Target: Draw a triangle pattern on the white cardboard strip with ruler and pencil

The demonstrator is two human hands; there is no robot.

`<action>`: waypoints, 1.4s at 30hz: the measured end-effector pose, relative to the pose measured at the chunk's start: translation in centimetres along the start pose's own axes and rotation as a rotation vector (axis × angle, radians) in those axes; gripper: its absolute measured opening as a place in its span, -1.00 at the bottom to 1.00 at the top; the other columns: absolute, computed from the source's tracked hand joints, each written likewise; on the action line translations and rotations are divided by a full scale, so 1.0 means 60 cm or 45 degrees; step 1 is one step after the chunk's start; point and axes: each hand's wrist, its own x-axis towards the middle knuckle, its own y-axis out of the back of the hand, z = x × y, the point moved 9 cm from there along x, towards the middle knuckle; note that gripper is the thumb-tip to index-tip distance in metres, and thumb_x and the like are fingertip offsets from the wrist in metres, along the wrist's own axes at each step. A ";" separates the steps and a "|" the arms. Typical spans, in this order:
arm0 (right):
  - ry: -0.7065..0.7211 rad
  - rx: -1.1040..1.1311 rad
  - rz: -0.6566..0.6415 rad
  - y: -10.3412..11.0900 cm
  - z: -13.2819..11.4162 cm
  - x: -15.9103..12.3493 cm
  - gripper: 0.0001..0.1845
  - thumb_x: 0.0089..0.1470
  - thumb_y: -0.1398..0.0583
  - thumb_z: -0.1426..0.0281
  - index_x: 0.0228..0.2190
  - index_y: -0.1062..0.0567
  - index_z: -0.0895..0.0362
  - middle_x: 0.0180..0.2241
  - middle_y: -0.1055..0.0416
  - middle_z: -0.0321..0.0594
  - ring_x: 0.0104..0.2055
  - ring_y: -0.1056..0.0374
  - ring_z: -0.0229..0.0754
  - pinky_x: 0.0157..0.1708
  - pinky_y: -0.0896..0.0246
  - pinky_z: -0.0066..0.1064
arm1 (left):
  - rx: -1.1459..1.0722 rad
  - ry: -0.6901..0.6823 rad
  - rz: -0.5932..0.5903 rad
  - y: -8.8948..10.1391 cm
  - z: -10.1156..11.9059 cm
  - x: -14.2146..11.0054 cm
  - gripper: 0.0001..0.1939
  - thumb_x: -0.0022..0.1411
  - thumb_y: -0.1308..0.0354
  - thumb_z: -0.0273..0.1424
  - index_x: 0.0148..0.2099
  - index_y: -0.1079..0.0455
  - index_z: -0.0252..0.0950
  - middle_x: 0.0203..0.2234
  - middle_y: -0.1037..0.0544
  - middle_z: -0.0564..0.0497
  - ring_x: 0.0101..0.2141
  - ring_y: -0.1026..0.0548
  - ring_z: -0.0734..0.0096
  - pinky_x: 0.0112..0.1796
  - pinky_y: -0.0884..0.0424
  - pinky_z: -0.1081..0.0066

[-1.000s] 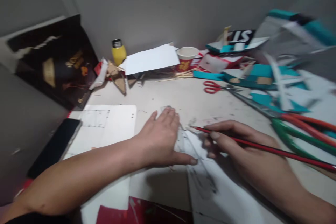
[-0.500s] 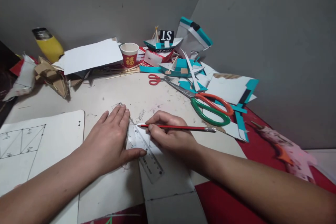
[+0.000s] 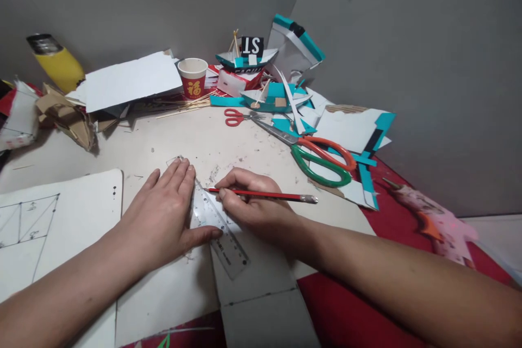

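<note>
My left hand (image 3: pixel 165 206) lies flat, fingers stretched forward and thumb out to the right, pressing on a clear plastic ruler (image 3: pixel 232 253). The ruler slants over a white card strip (image 3: pixel 261 277) that has a dark line drawn across its near part. In my right hand (image 3: pixel 253 201) is a red-and-black pencil (image 3: pixel 265 194), pinched between thumb and fingers. Its tip points left and meets the ruler's right edge near the far end. The fingers of my left hand cover part of the ruler.
Large scissors (image 3: pixel 318 160) with orange and green handles and small red scissors (image 3: pixel 236 117) lie beyond my hands. Behind them stand paper boats (image 3: pixel 277 99), a red paper cup (image 3: pixel 193 79) and a yellow bottle (image 3: pixel 59 65). A drawn-on white sheet (image 3: pixel 81 190) lies at left.
The whole view has shifted, so the scene sits further left and slightly higher. The pencil tip has moved slightly toward the ruler's far end. My left hand stays on the ruler.
</note>
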 end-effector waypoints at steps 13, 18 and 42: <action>0.019 -0.034 -0.035 -0.001 -0.003 0.001 -0.91 0.08 -0.14 0.51 -0.40 -0.47 0.16 -0.49 -0.40 -0.40 -0.47 -0.23 -0.38 -0.44 -0.13 -0.51 | 0.032 -0.003 0.003 0.003 0.000 -0.001 0.12 0.11 -0.04 0.21 0.41 0.03 -0.58 0.37 0.01 -0.34 0.37 0.06 -0.10 0.26 -0.06 -0.07; 0.013 -0.020 -0.026 0.000 0.000 -0.001 -0.91 0.07 -0.15 0.51 -0.42 -0.46 0.15 -0.50 -0.39 -0.41 -0.46 -0.23 -0.38 -0.44 -0.13 -0.52 | 0.031 -0.015 0.014 0.000 0.000 -0.001 0.12 0.12 -0.03 0.22 0.41 0.03 -0.58 0.37 0.01 -0.35 0.36 0.05 -0.12 0.25 -0.07 -0.09; -0.049 0.054 -0.038 0.005 0.005 0.002 -0.90 0.00 -0.13 0.53 -0.49 -0.42 0.16 -0.56 -0.32 -0.41 -0.51 -0.17 -0.37 -0.49 -0.10 -0.49 | 0.044 -0.015 0.002 0.003 0.003 0.000 0.11 0.12 -0.02 0.21 0.40 0.02 -0.60 0.37 0.02 -0.36 0.37 0.06 -0.10 0.25 -0.07 -0.08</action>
